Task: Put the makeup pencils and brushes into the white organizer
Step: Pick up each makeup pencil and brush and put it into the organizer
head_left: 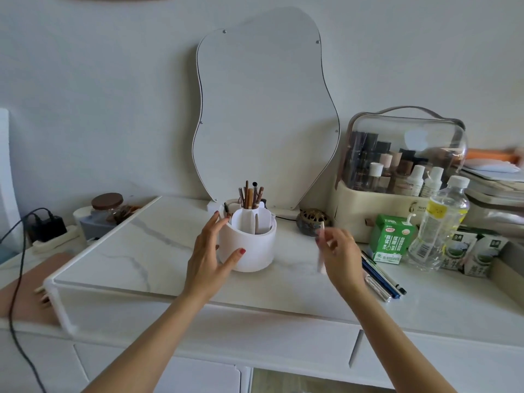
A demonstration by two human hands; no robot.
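Several pencils and brushes [251,196] stand upright in a back compartment of the round, smooth white organizer [247,245], just below the frame's centre on a white marble-veined tabletop [147,251]. The left hand [211,252] cups the organizer's left wall, fingers spread, thumb against its front. Right of it, the right hand [340,255] pinches a slim pale stick [321,251], blurred, perhaps a pencil, held nearly upright. Further right, dark pens [381,276] lie on the table beside a green carton [392,239] and a clear plastic bottle [438,222]. Behind stands a wavy-edged mirror [266,109].
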